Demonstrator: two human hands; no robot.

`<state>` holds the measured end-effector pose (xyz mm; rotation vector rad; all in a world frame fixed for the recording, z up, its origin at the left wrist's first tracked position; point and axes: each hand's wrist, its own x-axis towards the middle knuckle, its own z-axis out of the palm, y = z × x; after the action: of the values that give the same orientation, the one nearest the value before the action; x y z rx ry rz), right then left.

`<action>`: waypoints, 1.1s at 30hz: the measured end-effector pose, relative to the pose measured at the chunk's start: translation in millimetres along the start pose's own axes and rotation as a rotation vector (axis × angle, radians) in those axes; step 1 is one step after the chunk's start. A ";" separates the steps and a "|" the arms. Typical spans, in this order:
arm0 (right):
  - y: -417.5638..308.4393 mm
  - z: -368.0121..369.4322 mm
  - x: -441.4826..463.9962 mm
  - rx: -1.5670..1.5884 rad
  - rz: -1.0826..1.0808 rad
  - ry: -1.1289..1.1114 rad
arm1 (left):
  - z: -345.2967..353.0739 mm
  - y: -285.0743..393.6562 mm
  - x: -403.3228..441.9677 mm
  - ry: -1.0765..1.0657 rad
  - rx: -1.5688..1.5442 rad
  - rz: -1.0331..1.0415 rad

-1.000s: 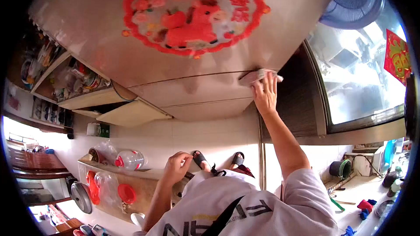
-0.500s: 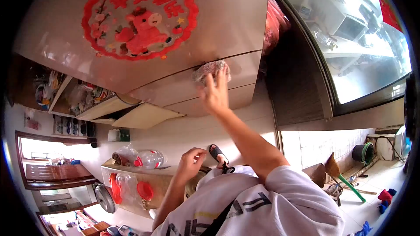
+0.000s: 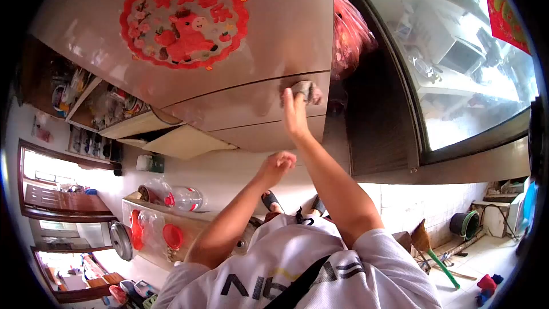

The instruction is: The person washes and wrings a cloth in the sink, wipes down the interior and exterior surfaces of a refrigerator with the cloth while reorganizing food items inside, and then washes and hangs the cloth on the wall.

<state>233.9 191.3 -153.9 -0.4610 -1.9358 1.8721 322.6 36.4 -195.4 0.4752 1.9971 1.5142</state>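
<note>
The right hand [image 3: 294, 115] reaches up to the panel [image 3: 251, 94], the crumpled cloth [image 3: 309, 90] against its fingertips and bulging out beside them; I can't tell whether they grip it. The left hand [image 3: 278, 167] hangs half-curled below.

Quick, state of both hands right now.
Left hand: half-open, fingers loosely curled, nothing visible in it.
Right hand: holding a cloth against the panel.
</note>
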 end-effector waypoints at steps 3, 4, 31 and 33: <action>-32.8 -3.9 -7.6 -0.042 0.046 -0.120 | 10.7 41.1 48.1 0.136 0.036 -0.047; -37.3 -9.2 -4.0 -0.055 0.056 -0.144 | 12.8 39.9 65.5 0.231 0.005 0.066; -13.8 23.8 -13.7 -0.486 -0.208 -0.759 | -149.3 -8.8 120.7 1.688 0.323 0.173; -52.2 67.7 11.3 -0.663 -0.654 -0.721 | -86.4 -13.2 127.0 1.389 0.261 0.142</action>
<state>192.3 136.1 -102.3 0.7175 -2.6982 0.9952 170.9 43.9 -221.7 -0.5719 3.2283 1.8876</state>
